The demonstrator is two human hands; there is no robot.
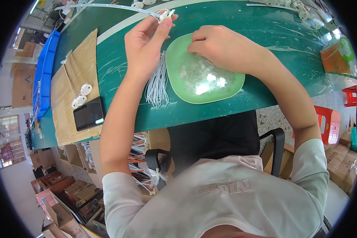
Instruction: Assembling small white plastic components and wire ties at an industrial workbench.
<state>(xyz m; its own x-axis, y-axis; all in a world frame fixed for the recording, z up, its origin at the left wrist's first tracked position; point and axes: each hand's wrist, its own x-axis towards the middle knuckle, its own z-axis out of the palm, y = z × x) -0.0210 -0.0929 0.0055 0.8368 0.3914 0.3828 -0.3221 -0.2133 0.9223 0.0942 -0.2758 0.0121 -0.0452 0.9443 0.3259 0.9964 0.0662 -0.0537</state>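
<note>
Green covered the long workbench [242, 27], which ran across the view with a sheet of cardboard [73, 79] at the person's left, a black phone [89, 114] and small white discs [81, 95] lying on it. At the middle sat a pale green dish [230, 89] heaped with small clear parts [200, 75]. Just left of the dish lay a bundle of white wires [158, 81], its long axis running away from the person.

Over the dish's far rim the right hand [222, 45] rested, fingers curled down into the clear parts — whether it pinched one could not be told. Beside it, above the wire bundle, the left hand [144, 43] was raised, thumb and forefinger pinching a small white connector [165, 15] at the end of a white strip [107, 6]. The clear parts lay directly under the right hand — the nearer one — and to the right of the connector.
</note>
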